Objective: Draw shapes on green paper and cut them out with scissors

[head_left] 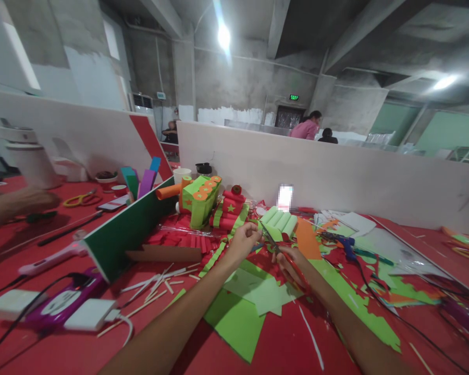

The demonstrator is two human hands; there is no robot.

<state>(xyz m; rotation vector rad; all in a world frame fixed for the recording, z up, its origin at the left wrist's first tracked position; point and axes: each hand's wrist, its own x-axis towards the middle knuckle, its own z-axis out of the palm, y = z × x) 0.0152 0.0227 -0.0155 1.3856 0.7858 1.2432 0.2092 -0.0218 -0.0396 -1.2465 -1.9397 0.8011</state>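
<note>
The right hand (288, 258) is gripping scissors (300, 275); the left hand (244, 240) is curling beside the blades (271, 239), contents unclear. Keep fingertips (257, 235) clear while cutting.

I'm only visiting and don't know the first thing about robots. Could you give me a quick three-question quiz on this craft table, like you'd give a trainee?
1. True or false: the right hand holds the scissors, and the left hand is close to their blades.

2. Where does the blue glue gun lie?
A) Left of both hands
B) Between the hands
C) Right of both hands

3. Fill in the colour: the board standing to the left of the hands shows a dark ____ face.

Key: 1. True; 2. C; 3. green
</note>
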